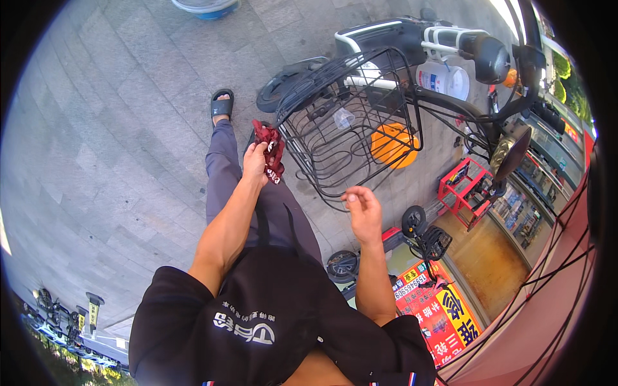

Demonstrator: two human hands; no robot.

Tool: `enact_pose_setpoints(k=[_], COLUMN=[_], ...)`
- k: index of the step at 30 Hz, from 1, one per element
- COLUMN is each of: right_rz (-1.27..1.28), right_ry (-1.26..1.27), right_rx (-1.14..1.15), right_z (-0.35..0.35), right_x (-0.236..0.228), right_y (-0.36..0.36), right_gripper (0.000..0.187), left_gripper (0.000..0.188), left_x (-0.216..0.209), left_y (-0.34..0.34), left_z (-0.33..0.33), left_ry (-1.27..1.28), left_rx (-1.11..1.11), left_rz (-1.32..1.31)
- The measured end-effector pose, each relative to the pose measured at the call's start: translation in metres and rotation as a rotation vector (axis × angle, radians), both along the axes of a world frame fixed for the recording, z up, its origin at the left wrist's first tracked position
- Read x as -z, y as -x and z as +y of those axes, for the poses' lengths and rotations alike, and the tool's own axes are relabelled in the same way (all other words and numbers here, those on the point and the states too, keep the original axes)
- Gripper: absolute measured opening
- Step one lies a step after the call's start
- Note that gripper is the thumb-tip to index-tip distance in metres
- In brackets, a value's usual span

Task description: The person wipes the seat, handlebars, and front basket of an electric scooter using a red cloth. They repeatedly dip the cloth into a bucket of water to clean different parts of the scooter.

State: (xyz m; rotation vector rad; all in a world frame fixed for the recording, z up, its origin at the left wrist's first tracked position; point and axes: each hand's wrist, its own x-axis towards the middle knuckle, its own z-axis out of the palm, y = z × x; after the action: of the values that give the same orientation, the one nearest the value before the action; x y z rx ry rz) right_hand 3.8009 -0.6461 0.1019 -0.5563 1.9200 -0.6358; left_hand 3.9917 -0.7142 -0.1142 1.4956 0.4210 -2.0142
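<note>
So, grey stone paving (129, 135) everywhere underfoot, long slabs in slanting rows, sunlit, with the black wire basket (320, 87) right in the thick of it. Well beyond the basket and off to its left, there's a blue basin (207, 9), cut by the edge of view. Just beyond the basket, a dark electric bike (389, 42) with white trim; to the basket's right, a white tub (444, 80), then a red metal frame (465, 196). Nearer the person than the basket, and to its right, a red-and-yellow signboard (444, 315) beside the shopfront. Through the basket's wires shows something round and bright orange (394, 151).

And here's the cloth (275, 154), just left of the basket: dark red, crumpled, soft, pale printed marks across its folds, its lower end hanging loose. Left grip (255, 161) has it, fingers and thumb pinching the bunched fabric. Whether the cloth brushes the wires, I can't tell. Right grip (364, 209) is up by the basket's near edge, fingers curled; whether the fingertips meet or touch wire, I can't tell either.
</note>
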Motion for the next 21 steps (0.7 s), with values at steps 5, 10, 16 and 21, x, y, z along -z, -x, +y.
enact_pose_setpoints(k=[5, 10, 16, 21], right_rz=[0.059, 0.332, 0.337, 0.29], right_ry=[0.157, 0.228, 0.445, 0.85], right_rx=[0.046, -0.041, 0.01, 0.171], right_z=[-0.01, -0.028, -0.023, -0.01], right_x=[-0.094, -0.132, -0.131, -0.102], right_y=[0.034, 0.082, 0.14, 0.161], right_gripper=[0.024, 0.038, 0.076, 0.073], left_gripper=[0.011, 0.031, 0.047, 0.06], left_x=[-0.067, -0.135, -0.046, 0.034], left_y=[0.013, 0.035, 0.158, 0.18], left_z=[0.008, 0.027, -0.063, -0.077], left_ry=[0.24, 0.936, 0.76, 1.014], left_rx=[0.15, 0.625, 0.643, 1.304], left_rz=[-0.118, -0.429, -0.726, -1.078])
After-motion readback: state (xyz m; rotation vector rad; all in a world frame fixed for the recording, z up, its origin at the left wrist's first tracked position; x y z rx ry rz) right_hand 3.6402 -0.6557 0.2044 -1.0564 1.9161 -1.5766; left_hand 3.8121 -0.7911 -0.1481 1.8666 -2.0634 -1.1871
